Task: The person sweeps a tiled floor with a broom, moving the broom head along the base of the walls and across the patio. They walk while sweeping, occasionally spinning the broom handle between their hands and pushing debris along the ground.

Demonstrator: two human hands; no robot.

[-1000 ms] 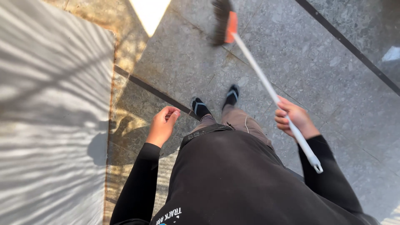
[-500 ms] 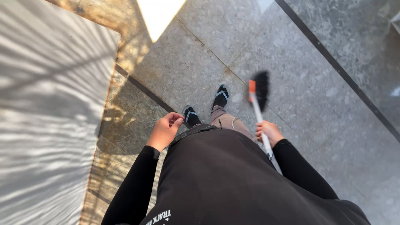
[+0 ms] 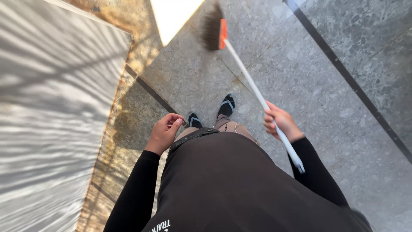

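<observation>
While sunlight stripes the pale wall at the left, a grey speckled stone floor crossed by dark joint lines spreads beneath a person in black long sleeves. A long white-handled broom with an orange head and dark bristles slants across the floor ahead of the feet, bristles near a bright sunlit patch. The right hand has its grip clenched around the handle; the left hand hangs loosely curled, holding nothing.
</observation>
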